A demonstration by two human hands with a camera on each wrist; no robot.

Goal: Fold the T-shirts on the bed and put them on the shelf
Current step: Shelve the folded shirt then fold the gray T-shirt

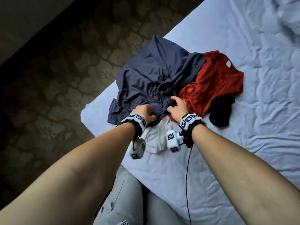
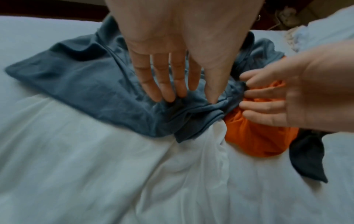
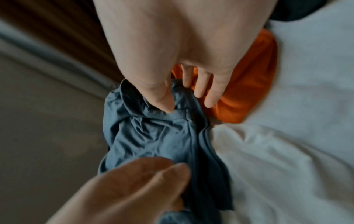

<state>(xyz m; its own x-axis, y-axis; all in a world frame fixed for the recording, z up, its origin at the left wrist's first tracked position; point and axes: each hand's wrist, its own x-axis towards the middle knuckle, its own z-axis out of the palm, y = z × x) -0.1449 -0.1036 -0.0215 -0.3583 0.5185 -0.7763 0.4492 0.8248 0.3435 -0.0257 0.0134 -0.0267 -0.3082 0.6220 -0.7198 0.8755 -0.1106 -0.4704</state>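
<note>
A crumpled blue-grey T-shirt (image 1: pixel 154 75) lies at the corner of the bed (image 1: pixel 243 151), partly over a red T-shirt (image 1: pixel 214 82). My left hand (image 1: pixel 144 112) rests on the blue shirt's near edge. In the left wrist view its straight fingers and thumb tip (image 2: pixel 191 97) press on the blue fabric (image 2: pixel 86 78). My right hand (image 1: pixel 175 104) is at the seam between the blue and red shirts. In the right wrist view its thumb and forefinger (image 3: pixel 184 101) pinch a hemmed fold of the blue shirt (image 3: pixel 149 139), while its other fingers lie over the red shirt (image 3: pixel 245 91). No shelf is in view.
A white garment (image 1: pixel 155 138) lies bunched under the near edges of both shirts. A black garment (image 1: pixel 220 112) pokes out from under the red one. Wrinkled white sheet stretches right and back. The bed's left edge drops to dark patterned floor (image 1: pixel 56 78). My legs stand at the near edge.
</note>
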